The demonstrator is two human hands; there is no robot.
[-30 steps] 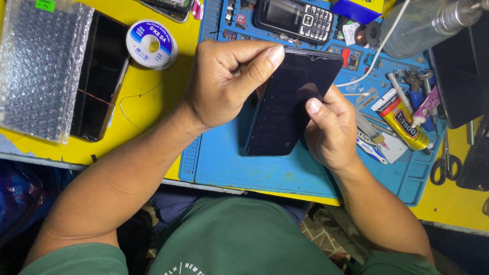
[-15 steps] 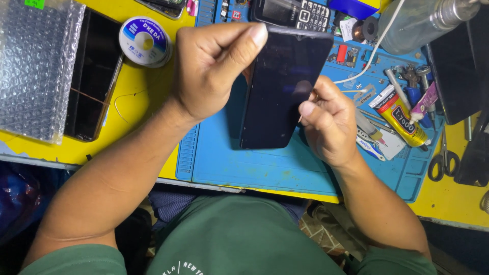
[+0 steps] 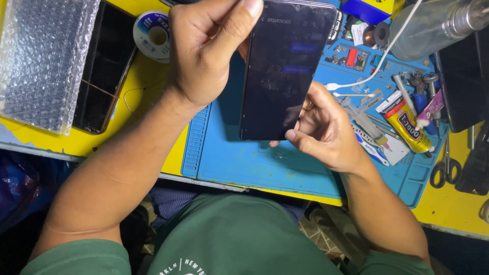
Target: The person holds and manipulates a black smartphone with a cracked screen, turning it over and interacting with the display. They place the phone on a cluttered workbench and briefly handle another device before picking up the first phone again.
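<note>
Hands first, nearest us above the green shirt (image 3: 229, 239): our right hand (image 3: 326, 130) cups the lower right corner of a dark smartphone (image 3: 285, 66), its grip closed on the edge with the thumb laid across the bottom rim. Our left hand (image 3: 204, 51) takes the upper left side, grip closed on the same phone, thumb tip pressing near the top edge of the glass. The phone is held tilted above the blue work mat (image 3: 254, 158), clear of it, screen toward us and mostly black with a few faint lit patches. We judge the glass is being pressed or checked along its border; done well, that wants even thumb pressure walked along the rim, not the middle, with the right hand bracing from beneath so the body does not flex. Farther out on the mat, right of the phone, lie a yellow glue tube (image 3: 405, 122), a syringe (image 3: 364, 119) and a white cable (image 3: 382, 63); scissors (image 3: 443, 165) sit at the mat's right edge on the yellow bench (image 3: 147, 117). To the left, a second dark phone (image 3: 104, 66) lies half under a sheet of bubble wrap (image 3: 43, 56), a reel of wire (image 3: 153, 35) just beyond it. At the far right, a clear bottle (image 3: 438, 25) lies on its side.
</note>
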